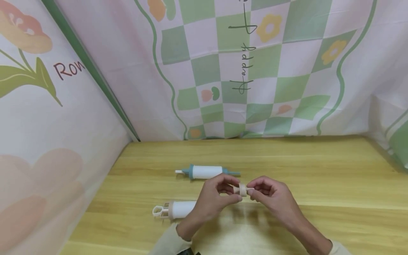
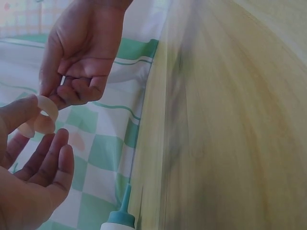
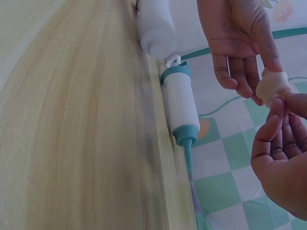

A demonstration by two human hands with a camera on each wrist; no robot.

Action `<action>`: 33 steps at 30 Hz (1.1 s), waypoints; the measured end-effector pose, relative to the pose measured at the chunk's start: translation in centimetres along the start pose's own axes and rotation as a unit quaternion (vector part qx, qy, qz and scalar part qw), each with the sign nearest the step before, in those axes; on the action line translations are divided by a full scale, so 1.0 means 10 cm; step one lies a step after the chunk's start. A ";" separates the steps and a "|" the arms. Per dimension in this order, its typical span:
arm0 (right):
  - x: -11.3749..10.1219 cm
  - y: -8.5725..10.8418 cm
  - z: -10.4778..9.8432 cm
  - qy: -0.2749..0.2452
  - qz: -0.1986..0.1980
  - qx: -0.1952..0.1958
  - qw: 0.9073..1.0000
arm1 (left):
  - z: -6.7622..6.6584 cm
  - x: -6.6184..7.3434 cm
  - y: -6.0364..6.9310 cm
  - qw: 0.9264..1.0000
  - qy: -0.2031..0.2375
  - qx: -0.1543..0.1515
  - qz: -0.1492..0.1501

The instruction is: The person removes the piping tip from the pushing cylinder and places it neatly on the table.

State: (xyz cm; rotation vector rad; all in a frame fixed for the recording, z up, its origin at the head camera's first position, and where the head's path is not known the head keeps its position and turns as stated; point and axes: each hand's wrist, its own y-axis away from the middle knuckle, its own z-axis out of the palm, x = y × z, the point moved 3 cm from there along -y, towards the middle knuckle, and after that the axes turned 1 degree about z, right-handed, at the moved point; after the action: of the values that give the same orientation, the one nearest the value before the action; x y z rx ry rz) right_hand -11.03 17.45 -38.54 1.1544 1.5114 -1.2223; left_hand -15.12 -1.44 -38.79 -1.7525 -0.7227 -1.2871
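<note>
Between my hands, held above the table, is a small beige nozzle cap [image 1: 242, 190] with a wide ring and a thin tip. My left hand [image 1: 211, 198] pinches its wider end between thumb and fingers. From the other side, the thumb and fingertips of my right hand [image 1: 282, 200] pinch the thin tip. A white plunger-type dispenser with a beige collar [image 1: 182, 209] lies partly hidden under my left hand and wrist. In the right wrist view, the bare front end of its white barrel [image 3: 156, 36] shows no nozzle.
Behind my hands lies a second dispenser [image 1: 207, 172], white with blue-green ends and a pointed nozzle. Both rest on the wood-grain table [image 1: 127, 191]. Printed cloth curtains [image 1: 236, 117] hang at the back edge and on the left side.
</note>
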 end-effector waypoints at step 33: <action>0.03 0.01 0.01 -0.008 0.026 0.004 1.000 | 0.02 -0.01 -0.02 0.999 0.027 0.013 -0.041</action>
State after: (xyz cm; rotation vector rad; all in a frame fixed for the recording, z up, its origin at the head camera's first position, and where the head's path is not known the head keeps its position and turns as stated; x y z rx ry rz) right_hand -11.01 17.44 -38.90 1.1798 1.4580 -1.2013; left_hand -15.20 -1.17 -38.86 -1.6765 -0.7846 -1.3679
